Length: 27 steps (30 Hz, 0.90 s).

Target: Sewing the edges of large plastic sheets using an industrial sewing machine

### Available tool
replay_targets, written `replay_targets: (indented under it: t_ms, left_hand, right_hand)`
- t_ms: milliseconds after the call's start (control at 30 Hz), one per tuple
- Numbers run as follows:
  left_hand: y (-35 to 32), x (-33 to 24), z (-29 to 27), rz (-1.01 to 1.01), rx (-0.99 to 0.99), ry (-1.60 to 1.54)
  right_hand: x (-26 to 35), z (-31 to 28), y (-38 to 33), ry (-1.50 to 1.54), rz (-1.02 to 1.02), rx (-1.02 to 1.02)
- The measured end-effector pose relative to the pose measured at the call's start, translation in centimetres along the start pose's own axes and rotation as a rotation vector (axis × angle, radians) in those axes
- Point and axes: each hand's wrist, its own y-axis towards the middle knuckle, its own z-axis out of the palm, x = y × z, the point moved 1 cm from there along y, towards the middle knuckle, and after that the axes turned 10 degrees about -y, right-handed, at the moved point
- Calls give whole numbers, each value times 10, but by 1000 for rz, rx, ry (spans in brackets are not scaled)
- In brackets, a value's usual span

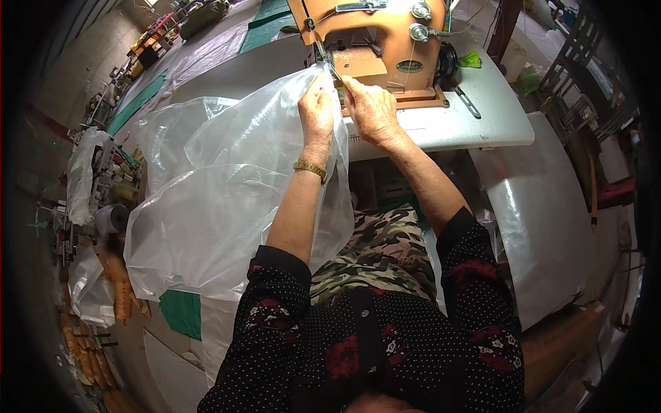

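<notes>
An orange-brown sewing machine (410, 96) stands on a pale worktable (475, 131) ahead of me. A translucent white plastic sheet (213, 199) runs up to the needle area and drapes in broad folds down to the left. My left hand (316, 113) is closed on the sheet's gathered edge just below the presser foot. Close beside it, my right hand (374, 113) is closed, its index finger and thumb reaching toward the presser foot. What lies between those right fingertips is too small to make out. White thread runs down the front of the machine.
A large pale sheet (533, 220) hangs at the right of the worktable. A bright green scrap (471, 60) sits beside the machine's dark handwheel (447, 65). Green fabric (181, 313) shows at lower left, near orange-brown bundles (118, 286). A dark chair (578, 65) stands at far right.
</notes>
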Motion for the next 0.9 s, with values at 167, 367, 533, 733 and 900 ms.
replay_targets:
  t_ms: [167, 367, 533, 733, 900]
  left_hand:
    - [0, 0, -2, -63, 45, -11]
    - [0, -7, 0, -96, 43, 26]
    - [-2, -12, 2, -78, 42, -8]
    - [2, -4, -1, -72, 60, -29]
    - [0, 0, -2, -74, 54, -28]
  right_hand:
    - [2, -2, -2, 58, 33, -15]
    - [6, 1, 2, 74, 99, 0]
    - [10, 6, 0, 132, 137, -9]
    - [9, 10, -2, 116, 130, -18]
    - [6, 9, -4, 83, 81, -40]
